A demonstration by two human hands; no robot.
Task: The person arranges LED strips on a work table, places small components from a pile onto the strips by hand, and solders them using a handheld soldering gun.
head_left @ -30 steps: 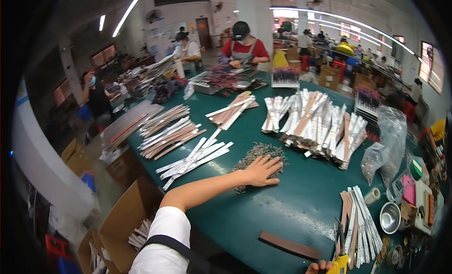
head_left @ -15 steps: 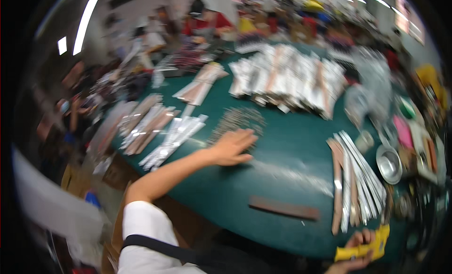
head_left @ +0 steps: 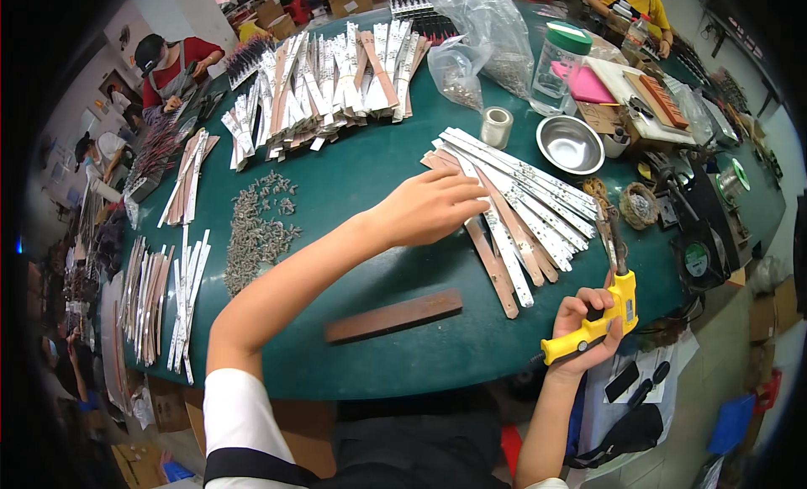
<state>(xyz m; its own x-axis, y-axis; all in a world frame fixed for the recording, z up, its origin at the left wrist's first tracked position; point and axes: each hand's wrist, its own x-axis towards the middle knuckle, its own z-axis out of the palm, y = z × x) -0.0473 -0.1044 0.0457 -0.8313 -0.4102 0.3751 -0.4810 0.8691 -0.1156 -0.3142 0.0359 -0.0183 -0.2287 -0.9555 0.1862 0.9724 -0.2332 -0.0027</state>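
My right hand (head_left: 586,325) is wrapped round the handle of a yellow soldering gun (head_left: 624,304), its metal tip pointing up and away at the right table edge. My left hand (head_left: 433,205) reaches over the near ends of a fan of white and brown strips (head_left: 525,207) dotted with small dark marks. Its fingers are stretched out and slightly bent; the fingertips hover over or touch the strips, I cannot tell which. The palm side is hidden. Left of my forearm lies a heap of small grey metal parts (head_left: 252,232). A brown bar (head_left: 393,316) rests in front of me.
Stacked strips (head_left: 336,85) fill the table's back; more bundles (head_left: 187,300) lie left. A metal bowl (head_left: 571,144), a tape roll (head_left: 496,127), a green-lidded jar (head_left: 555,68) and a solder spool (head_left: 733,183) stand right. Co-workers sit across, in red (head_left: 172,77) and yellow (head_left: 630,5).
My left hand has moved from the heap of metal parts to the strips on the right. The view has swung rightward. My right hand keeps the soldering gun, now held more upright.
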